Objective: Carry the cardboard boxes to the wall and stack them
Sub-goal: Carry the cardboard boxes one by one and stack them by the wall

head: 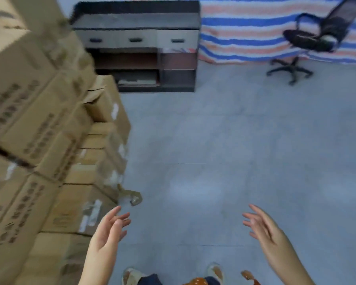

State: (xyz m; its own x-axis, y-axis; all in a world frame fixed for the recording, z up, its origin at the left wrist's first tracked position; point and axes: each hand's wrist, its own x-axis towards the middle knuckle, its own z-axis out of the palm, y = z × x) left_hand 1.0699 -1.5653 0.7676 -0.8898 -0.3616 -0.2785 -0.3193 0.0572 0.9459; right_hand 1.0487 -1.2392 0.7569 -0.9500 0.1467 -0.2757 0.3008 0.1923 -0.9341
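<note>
- many cardboard boxes (pixel 39 128) stood stacked at the left, too blurred to count, long sides running away from the viewer.
- one left hand (pixel 106 233) beside them, fingers loosely spread, empty.
- one right hand (pixel 265 229) likewise, over grey floor (pixel 214 151).

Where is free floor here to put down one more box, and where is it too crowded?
Free: the grey floor between the stacked cardboard boxes, the shelf cabinet and the office chair. Crowded: the left side, filled with boxes, with a tape scrap at their foot.
</note>
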